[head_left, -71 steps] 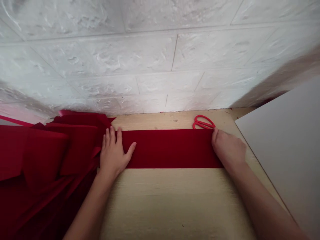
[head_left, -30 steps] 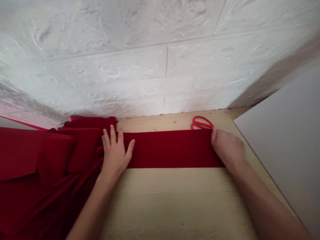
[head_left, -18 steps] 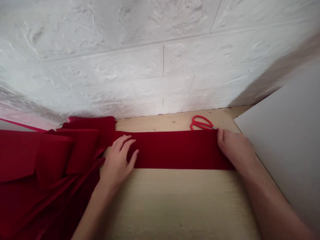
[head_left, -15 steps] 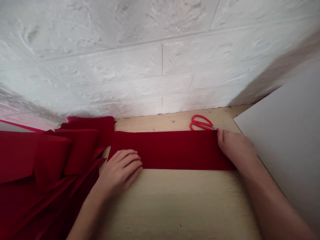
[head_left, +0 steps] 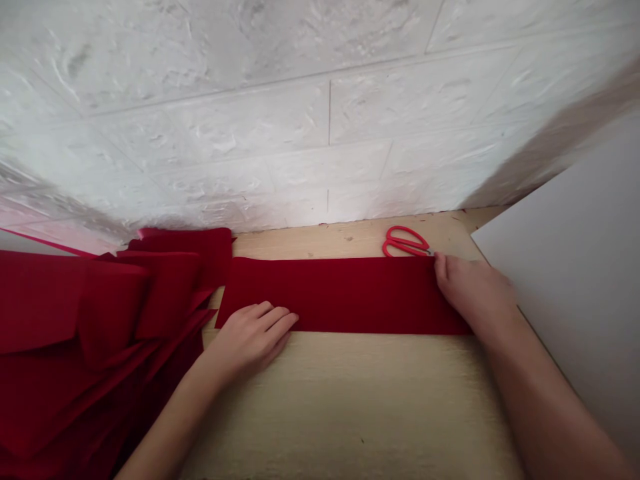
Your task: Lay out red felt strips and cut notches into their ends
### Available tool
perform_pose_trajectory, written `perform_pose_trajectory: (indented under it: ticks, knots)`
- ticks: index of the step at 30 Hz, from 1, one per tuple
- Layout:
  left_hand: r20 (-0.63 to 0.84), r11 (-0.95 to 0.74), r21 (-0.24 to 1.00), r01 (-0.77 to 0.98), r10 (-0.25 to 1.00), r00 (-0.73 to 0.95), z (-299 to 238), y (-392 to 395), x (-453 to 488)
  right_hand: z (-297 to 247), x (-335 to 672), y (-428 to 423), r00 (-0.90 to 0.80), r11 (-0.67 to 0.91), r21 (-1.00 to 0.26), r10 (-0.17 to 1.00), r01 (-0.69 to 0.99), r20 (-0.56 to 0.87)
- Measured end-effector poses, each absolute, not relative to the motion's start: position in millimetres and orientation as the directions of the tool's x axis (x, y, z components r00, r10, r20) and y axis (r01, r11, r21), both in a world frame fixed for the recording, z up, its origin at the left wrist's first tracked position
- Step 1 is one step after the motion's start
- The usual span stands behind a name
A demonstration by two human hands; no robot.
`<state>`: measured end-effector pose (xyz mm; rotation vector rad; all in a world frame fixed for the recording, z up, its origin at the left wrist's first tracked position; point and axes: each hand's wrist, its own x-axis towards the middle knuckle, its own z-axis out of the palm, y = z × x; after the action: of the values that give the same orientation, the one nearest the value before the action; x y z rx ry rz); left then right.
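Note:
A long strip of dark red cloth (head_left: 340,293) lies flat across the pale wooden table (head_left: 350,400). My left hand (head_left: 260,333) rests on its lower edge near the left end, fingers side by side and laid out over the cloth. At the strip's right end, my right hand (head_left: 473,290) pinches the far corner between thumb and fingers; the thumb's tip is partly hidden. Red-handled scissors (head_left: 406,241) lie just behind the strip, close to my right fingertips, with the blades mostly covered.
A loose heap of red cloth (head_left: 115,313) covers the left side. Behind the table rises a white brick-patterned wall (head_left: 280,133). A smooth white panel (head_left: 580,253) stands along the right edge. Small red scraps lie by the wall's foot.
My left hand has slid slightly to the right along the strip's lower edge. My right hand keeps its place at the corner. The whole view has shifted a little.

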<state>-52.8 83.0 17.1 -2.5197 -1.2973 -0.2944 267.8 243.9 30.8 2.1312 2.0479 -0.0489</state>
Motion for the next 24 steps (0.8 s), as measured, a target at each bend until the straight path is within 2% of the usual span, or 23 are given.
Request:
perform_pose_trajectory:
  ticks: [4, 8, 11, 14, 18, 24]
  knots:
    - [0.274, -0.559, -0.158, 0.814, 0.767, 0.580, 17, 82, -52, 28, 270, 246, 0.041, -0.027, 0.095, 0.988, 0.995, -0.149]
    - [0.256, -0.514, -0.083, 0.854, 0.817, 0.517, 34, 101, -28, 24, 272, 249, 0.021, -0.009, 0.083, 0.990, 0.997, -0.140]
    - [0.215, -0.392, 0.116, 0.913, 0.907, 0.362, 55, 144, 10, 21, 274, 249, 0.007, 0.003, 0.079, 0.993, 0.997, -0.118]
    - [-0.021, -0.185, 0.474, 0.861, 0.975, 0.222, 67, 204, 51, 21, 275, 247, -0.018, 0.023, 0.069, 0.997, 0.997, -0.079]
    - [-0.172, -0.072, 0.586, 0.807, 0.962, 0.211, 64, 269, 92, 21, 279, 245, -0.046, 0.049, 0.048, 0.998, 0.998, -0.047]
    - [-0.182, -0.027, 0.724, 0.689, 0.956, 0.229, 56, 302, 124, 18, 277, 244, -0.130, 0.130, 0.000, 0.991, 0.991, -0.030]
